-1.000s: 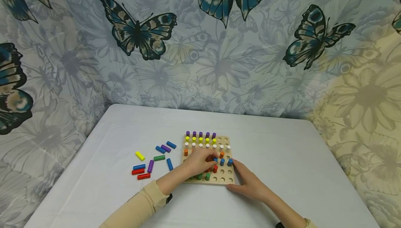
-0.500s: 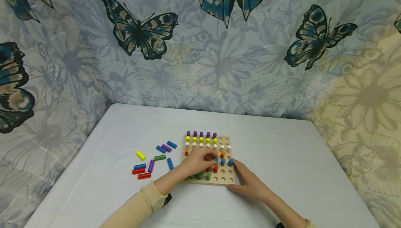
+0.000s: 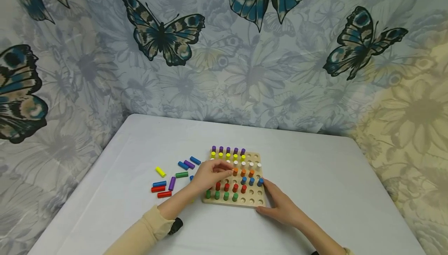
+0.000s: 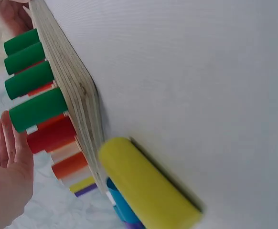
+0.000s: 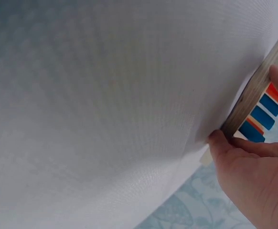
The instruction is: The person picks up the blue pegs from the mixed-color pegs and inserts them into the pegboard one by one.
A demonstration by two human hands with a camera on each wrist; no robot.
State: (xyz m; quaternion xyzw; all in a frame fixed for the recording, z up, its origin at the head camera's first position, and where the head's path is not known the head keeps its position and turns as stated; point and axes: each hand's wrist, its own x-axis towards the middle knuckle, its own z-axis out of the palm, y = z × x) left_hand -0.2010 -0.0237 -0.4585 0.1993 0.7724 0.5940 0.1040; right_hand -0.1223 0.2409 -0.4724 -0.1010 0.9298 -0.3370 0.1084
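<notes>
- Pegboard (image 3: 231, 204): lies flat on the bench (image 3: 315, 169), directly in front of the person, its near right corner within the grasp of the right hand (image 3: 280, 204).
- Right hand: grips the board, thumb at the near right corner, fingers along the right edge. Probable function: a brace against sliding. Placement outside the rows leaves the holes accessible.
- Left hand (image 3: 210, 173): above the left part of the board, fingers relaxed and lightly bent; no peg is visible in them. The raised position appears to give clearance over the standing pegs.
- Blue row: three blue pegs (image 3: 252, 182) stand upright at the right end; vacant holes show to their left.
- Near rows: red pegs (image 3: 235, 188) and green pegs (image 3: 226, 196) stand left of vacant holes. Each hole evidently supports its peg upright.
- Far rows: orange pegs (image 3: 243, 173), white pegs (image 3: 251, 165), yellow pegs (image 3: 228, 156) and purple pegs (image 3: 228, 150) stand sorted by colour. The left hand hides part of the orange and white rows.
- Loose stock: mixed-colour pegs, including a green peg (image 3: 181, 174) and a yellow peg (image 3: 160, 172), lie on their sides left of the board, presumably for left-hand reach.
</notes>
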